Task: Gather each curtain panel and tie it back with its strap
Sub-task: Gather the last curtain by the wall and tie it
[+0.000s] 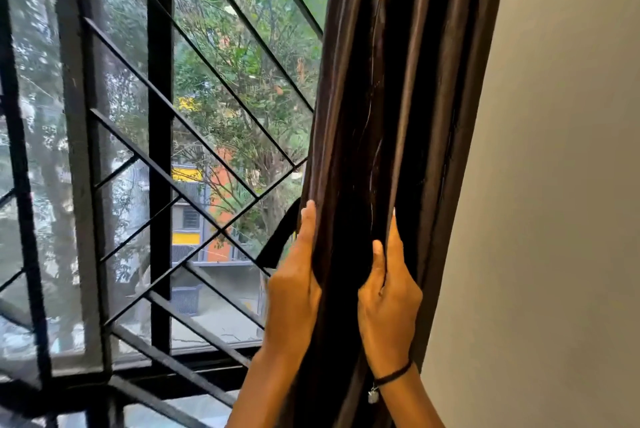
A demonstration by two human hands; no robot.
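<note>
A dark brown curtain panel [398,81] hangs bunched in folds at the right side of the window, next to the wall. My left hand [294,285] presses against its left edge with fingers wrapped behind the folds. My right hand [388,299] grips the folds on the right side, with a black cord bracelet on the wrist. A dark strap [278,240] curves out from behind the curtain's left edge, just above my left hand. Where the strap ends is hidden behind the fabric.
A black metal window grille [159,150] with diagonal bars covers the glass to the left. A plain beige wall [554,185] runs down the right. The window sill [194,358] lies below the grille.
</note>
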